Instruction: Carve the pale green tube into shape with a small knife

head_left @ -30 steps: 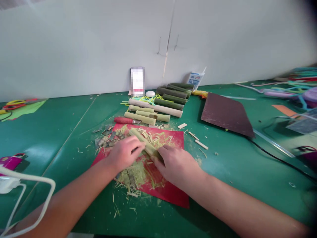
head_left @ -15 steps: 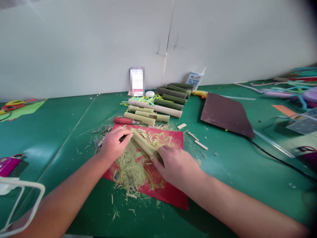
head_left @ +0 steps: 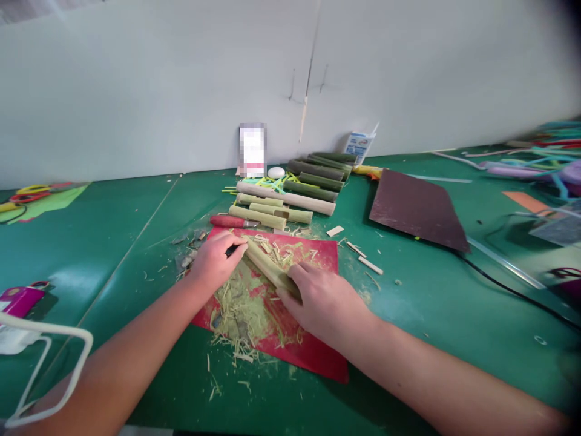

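A pale, peeled bamboo tube (head_left: 267,266) slants over a red sheet (head_left: 313,357) strewn with shavings and pale dust. My right hand (head_left: 324,300) is closed around its near end. At the far end, the fingers of my left hand (head_left: 218,257) are pinched together against the tube. Something small and dark shows between those fingers; its kind is hard to make out. A red-handled knife (head_left: 229,221) lies just beyond the sheet, beside several cut bamboo tubes (head_left: 285,198), some pale and some dark green.
A brown board (head_left: 417,209) lies to the right, with a black cable (head_left: 512,287) running from under it. A phone (head_left: 253,150) and a drink carton (head_left: 360,145) stand by the wall. At lower left is a white wire frame (head_left: 84,357). Coloured strips (head_left: 535,163) pile up far right.
Both hands keep nearly the same place on the bamboo tube. The view has shifted very slightly, and the left fingers sit a touch farther right.
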A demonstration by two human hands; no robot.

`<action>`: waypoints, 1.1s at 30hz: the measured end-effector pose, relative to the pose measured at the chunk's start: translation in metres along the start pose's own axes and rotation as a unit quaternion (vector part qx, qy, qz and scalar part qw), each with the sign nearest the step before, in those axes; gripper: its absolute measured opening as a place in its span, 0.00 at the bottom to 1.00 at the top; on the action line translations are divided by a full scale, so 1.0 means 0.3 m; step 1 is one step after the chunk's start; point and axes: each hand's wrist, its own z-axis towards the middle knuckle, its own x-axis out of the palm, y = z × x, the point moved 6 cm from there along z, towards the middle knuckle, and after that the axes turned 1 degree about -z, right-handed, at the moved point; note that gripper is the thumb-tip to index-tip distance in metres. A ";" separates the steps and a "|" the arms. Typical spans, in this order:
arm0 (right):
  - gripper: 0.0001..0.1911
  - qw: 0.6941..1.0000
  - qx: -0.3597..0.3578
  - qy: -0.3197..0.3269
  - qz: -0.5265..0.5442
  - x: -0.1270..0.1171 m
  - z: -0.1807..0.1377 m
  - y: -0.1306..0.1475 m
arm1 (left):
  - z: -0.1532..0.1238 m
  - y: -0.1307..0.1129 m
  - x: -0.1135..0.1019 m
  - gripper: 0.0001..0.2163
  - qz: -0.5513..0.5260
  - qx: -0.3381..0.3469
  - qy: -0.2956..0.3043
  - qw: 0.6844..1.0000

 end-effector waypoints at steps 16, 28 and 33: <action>0.12 1.000 -0.003 -0.001 -0.008 -0.002 -0.001 -0.001 | -0.006 0.002 0.000 0.06 0.007 -0.005 -0.004 1.000; 0.11 1.000 -0.008 0.004 -0.014 0.001 -0.001 0.004 | -0.038 -0.118 0.042 0.07 -0.061 0.052 0.096 0.992; 0.10 1.000 -0.008 0.003 -0.014 0.000 -0.003 0.002 | -0.021 -0.074 0.022 0.07 -0.016 0.032 0.055 0.998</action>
